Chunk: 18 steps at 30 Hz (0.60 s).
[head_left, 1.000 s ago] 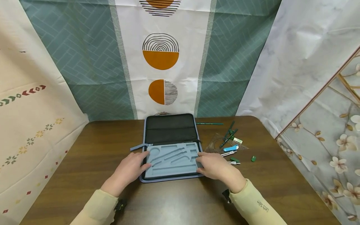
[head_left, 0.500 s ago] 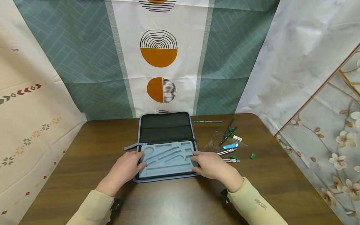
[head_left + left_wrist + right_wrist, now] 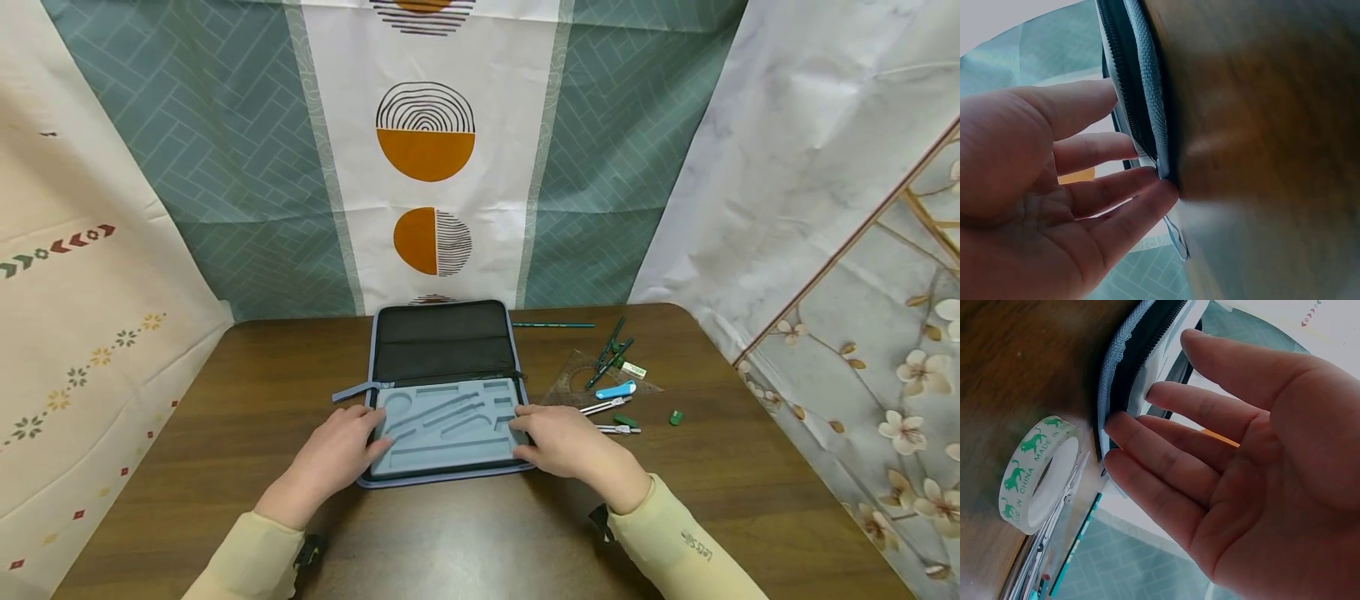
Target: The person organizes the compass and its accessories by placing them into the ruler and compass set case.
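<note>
An unzipped case (image 3: 442,340) lies open on the table, its black-lined lid folded back. Its lower half holds a light blue-grey tray (image 3: 450,458) with shaped recesses, and no tools lie in them. At the tray's left edge rests the left hand (image 3: 326,454), thumb over the tray. The right hand (image 3: 573,442) touches the opposite edge. Both wrist views show extended fingers of the left hand (image 3: 1066,181) and right hand (image 3: 1229,450) against the case's zippered sides.
Right of the case lie a clear protractor (image 3: 557,392), a blue cutter (image 3: 615,390), metal compasses (image 3: 617,429), dark green pencils and a green sharpener (image 3: 676,417). Behind them is a long green pencil (image 3: 555,325). A tape roll (image 3: 1038,475) stands beside the case in the right wrist view.
The case and both hands have shifted slightly left on the table, and more of the metal compasses shows beside the right hand. The head view has also moved a little.
</note>
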Tool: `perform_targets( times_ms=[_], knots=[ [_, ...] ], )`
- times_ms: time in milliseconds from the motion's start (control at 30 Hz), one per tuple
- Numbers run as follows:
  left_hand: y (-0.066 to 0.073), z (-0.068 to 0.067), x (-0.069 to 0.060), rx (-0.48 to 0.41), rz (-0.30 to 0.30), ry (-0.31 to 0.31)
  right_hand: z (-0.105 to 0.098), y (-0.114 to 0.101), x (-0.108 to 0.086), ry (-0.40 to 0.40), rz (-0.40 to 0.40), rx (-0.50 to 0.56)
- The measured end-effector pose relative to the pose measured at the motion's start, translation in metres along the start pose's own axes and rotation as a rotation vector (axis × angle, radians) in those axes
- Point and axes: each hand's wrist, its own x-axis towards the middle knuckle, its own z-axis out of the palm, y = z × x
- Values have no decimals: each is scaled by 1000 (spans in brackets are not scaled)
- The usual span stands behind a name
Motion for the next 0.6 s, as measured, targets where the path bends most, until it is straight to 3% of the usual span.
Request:
perform_targets(
  times_ms=[367,600],
  knots=[
    [1,1,-5,-36,5,-4,0,-1,-1,-4,-1,-2],
    [-1,0,-3,-64,-3,-37,2,-1,-3,17,20,31]
  ],
)
